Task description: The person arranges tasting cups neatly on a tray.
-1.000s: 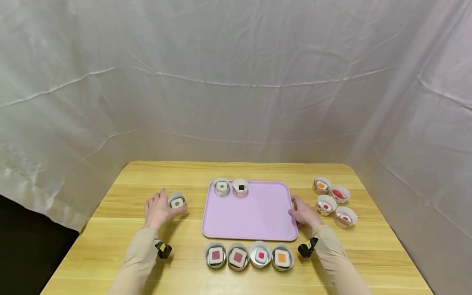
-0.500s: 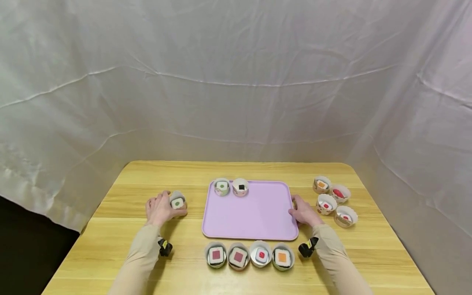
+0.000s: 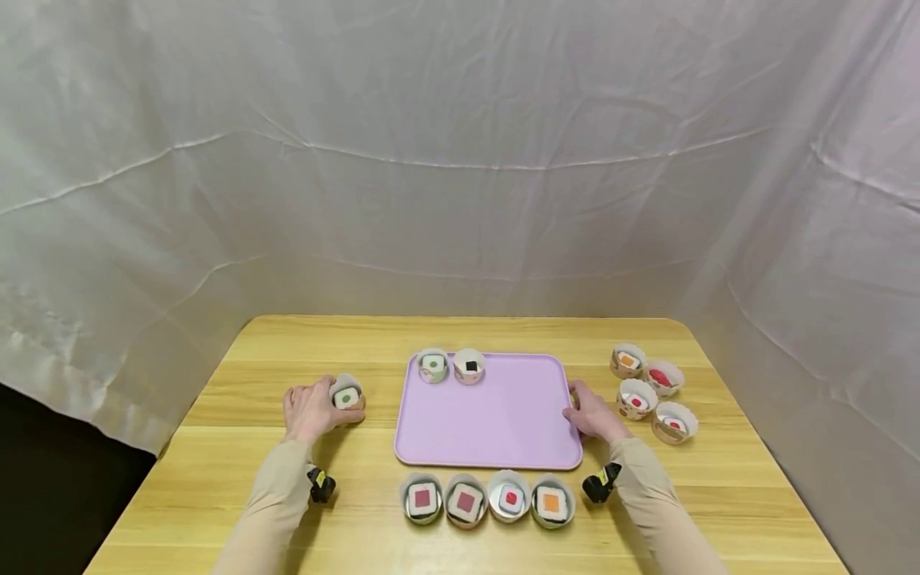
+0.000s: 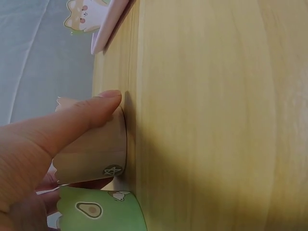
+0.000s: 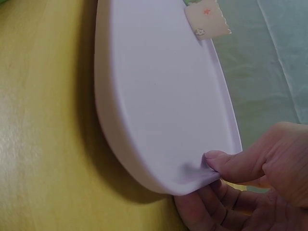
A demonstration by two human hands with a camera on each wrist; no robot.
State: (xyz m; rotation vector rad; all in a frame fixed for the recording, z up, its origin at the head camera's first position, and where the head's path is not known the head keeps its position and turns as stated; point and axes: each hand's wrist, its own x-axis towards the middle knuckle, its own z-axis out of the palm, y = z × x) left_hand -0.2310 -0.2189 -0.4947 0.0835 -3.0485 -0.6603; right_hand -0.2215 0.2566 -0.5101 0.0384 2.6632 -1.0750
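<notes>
My left hand (image 3: 314,407) grips a paper baking cup (image 3: 348,396) left of the tray, thumb on its near side. A white square with a green dot, like a sushi piece, lies in the cup. In the left wrist view the thumb lies across this beige cup (image 4: 91,154), which stands on the table; a green avocado-print cup (image 4: 101,209) is close beside it, hidden by the hand in the head view. My right hand (image 3: 592,414) pinches the right rim of the lilac tray (image 3: 496,423), thumb on top and fingers underneath. Two filled cups, one green-dotted (image 3: 433,366) and one black-squared (image 3: 469,366), stand at the tray's back left.
Several filled cups (image 3: 465,501) form a row before the tray's front edge. At the right another group of cups (image 3: 636,399) stands near my right hand. Wooden tabletop (image 3: 359,527) lies around the tray. A pale curtain (image 3: 460,239) hangs behind the table and along its sides.
My left fingers have closed in around the cup, and it has shifted very slightly to the right. The right hand keeps its hold on the tray's rim.
</notes>
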